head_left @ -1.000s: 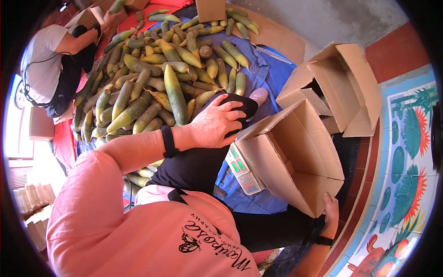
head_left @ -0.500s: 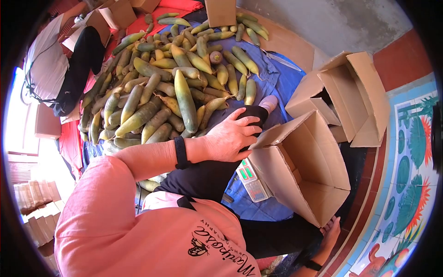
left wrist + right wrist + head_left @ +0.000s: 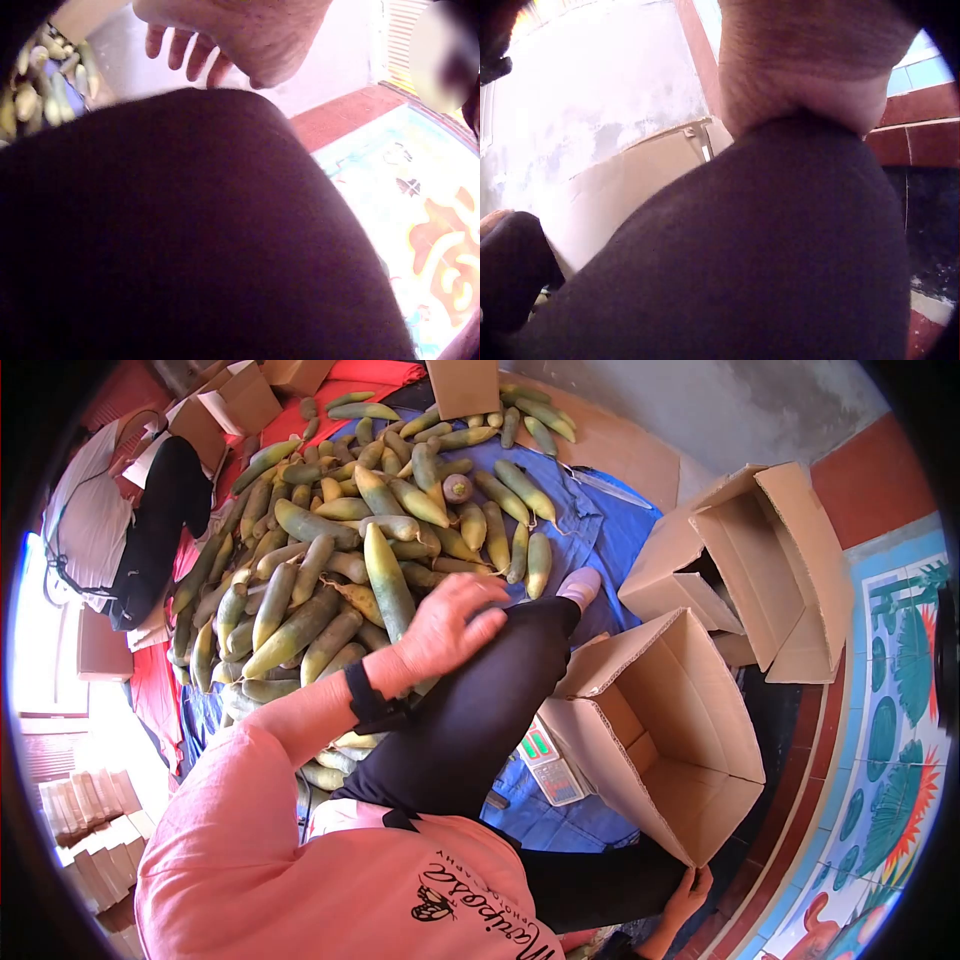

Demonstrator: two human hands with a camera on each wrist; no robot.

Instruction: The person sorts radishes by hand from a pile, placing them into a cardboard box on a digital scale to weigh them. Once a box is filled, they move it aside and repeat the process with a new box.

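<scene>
My left hand (image 3: pixel 455 625) is over the raised knee (image 3: pixel 535 645), beside a heap of long green radishes (image 3: pixel 300 615). Its fingers (image 3: pixel 201 56) are loosely extended with nothing in them. An open cardboard box (image 3: pixel 690 740) rests tilted on a digital scale (image 3: pixel 550 765), its mouth facing right. At the box's lower corner is my right hand (image 3: pixel 685 900), its wrist over the other knee. In the right wrist view that dark trouser leg (image 3: pixel 765 240) hides its fingers, and I cannot tell whether they grip the cardboard.
A second open box (image 3: pixel 750 570) stands behind the first, near the painted tile wall (image 3: pixel 880 740). Blue sheeting (image 3: pixel 600 525) lies under the radishes. Another person (image 3: pixel 130 530) is at the upper left, near more boxes (image 3: pixel 240 400). A knife-like blade (image 3: pixel 605 485) lies farther back.
My left hand has lifted off the knee and drawn back toward the radishes. My right hand has shifted left along the box's lower corner. The other person has bent farther away.
</scene>
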